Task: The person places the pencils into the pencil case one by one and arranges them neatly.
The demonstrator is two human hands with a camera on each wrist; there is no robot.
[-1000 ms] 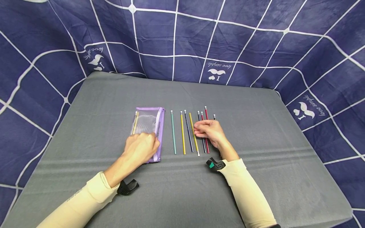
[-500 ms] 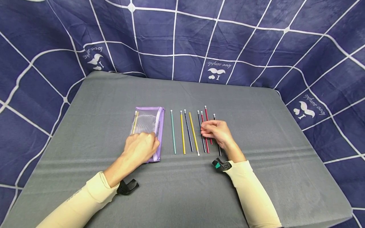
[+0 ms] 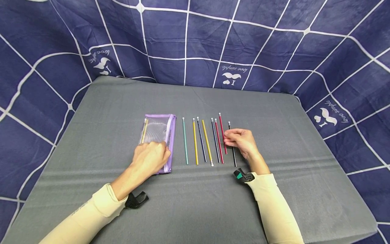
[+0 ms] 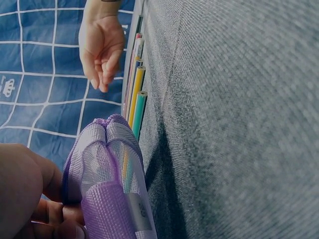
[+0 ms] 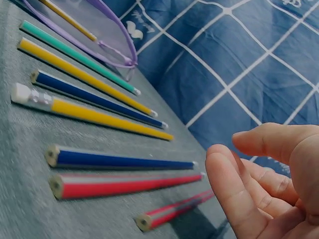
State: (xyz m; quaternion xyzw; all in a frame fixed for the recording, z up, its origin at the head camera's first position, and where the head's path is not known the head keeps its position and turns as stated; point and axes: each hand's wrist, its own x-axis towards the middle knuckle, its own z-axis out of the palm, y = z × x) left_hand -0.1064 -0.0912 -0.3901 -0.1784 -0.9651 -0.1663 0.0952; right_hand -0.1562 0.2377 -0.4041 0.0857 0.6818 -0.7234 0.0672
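Grey table (image 3: 182, 210), left hand (image 3: 149, 157) gripping purple pouch (image 3: 172, 135) (fingertips (image 4: 71, 231): left wrist view only)

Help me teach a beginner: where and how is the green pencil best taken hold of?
Probably at the middle of the green pencil, pinched across its width from above. It lies flat, slim and straight, with gaps to the purple pouch on one side and the nearest yellow pencil on the other, so a pinch should fit.

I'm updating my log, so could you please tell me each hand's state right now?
Left hand: closed, holding the purple pouch.
Right hand: open, holding nothing.
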